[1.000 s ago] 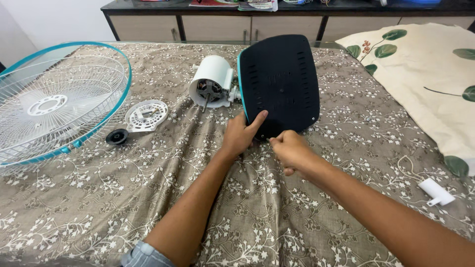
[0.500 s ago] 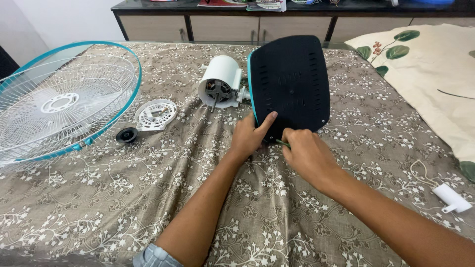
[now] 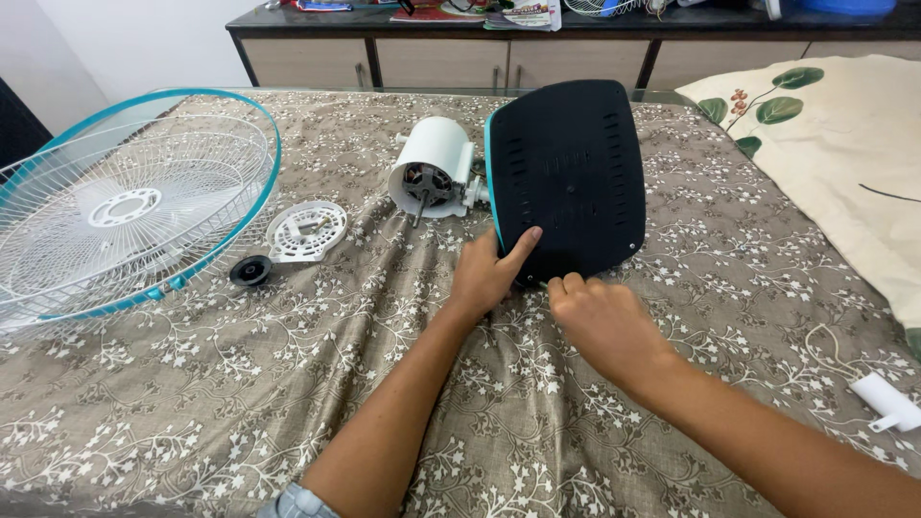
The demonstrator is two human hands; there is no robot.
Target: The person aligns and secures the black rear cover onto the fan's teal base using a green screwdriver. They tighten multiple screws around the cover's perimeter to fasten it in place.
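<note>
On the patterned bedspread [image 3: 288,384], near the middle of the scene, lay the dark fan base [image 3: 566,177], and we worked at its near edge. Its long axis ran from near to far, leaning a little to the right at the far end. It lay with its dark navy underside up, a rounded rectangle with rows of small slots and a thin teal rim along the left edge.

Our left hand [image 3: 489,273] gripped the near left corner of the base, thumb pressed flat on the dark face and fingers curled under the edge. Our right hand [image 3: 600,321] was closed in a loose fist just beside the near edge; something thin seemed to be pinched in it, but we could not tell what.

Touching the base's left edge was the white motor housing [image 3: 436,173], its open end and shaft facing us. Left of that lay a white round plastic plate [image 3: 307,230] and a small black cap [image 3: 251,270], and further left the big wire guard [image 3: 125,206] with a teal ring. A leaf-print cover [image 3: 825,144] lay to the right, a small white part [image 3: 887,403] near right, and a low cabinet [image 3: 451,59] stood beyond.
</note>
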